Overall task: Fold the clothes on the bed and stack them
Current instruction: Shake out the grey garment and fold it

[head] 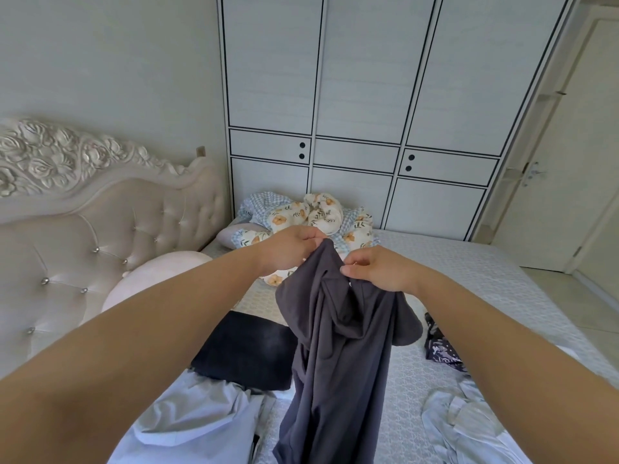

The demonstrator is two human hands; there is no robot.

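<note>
A dark grey garment (338, 356) hangs in front of me above the bed (485, 289), bunched at its top and trailing down out of view. My left hand (291, 249) grips its upper edge, fingers curled over the cloth. My right hand (378, 267) pinches the fabric a little lower and to the right. On the bed below lie a folded black garment (244, 349), a pale blue garment (187, 426) at the lower left, a pale grey-blue garment (469, 426) at the lower right and a dark patterned piece (442, 353) partly hidden by my right forearm.
A floral and checked quilt (315, 212) is heaped at the far side of the bed. A pink pillow (154, 276) leans by the tufted headboard (100, 222) on the left. White wardrobe doors (351, 95) stand behind; a door (562, 182) is at right.
</note>
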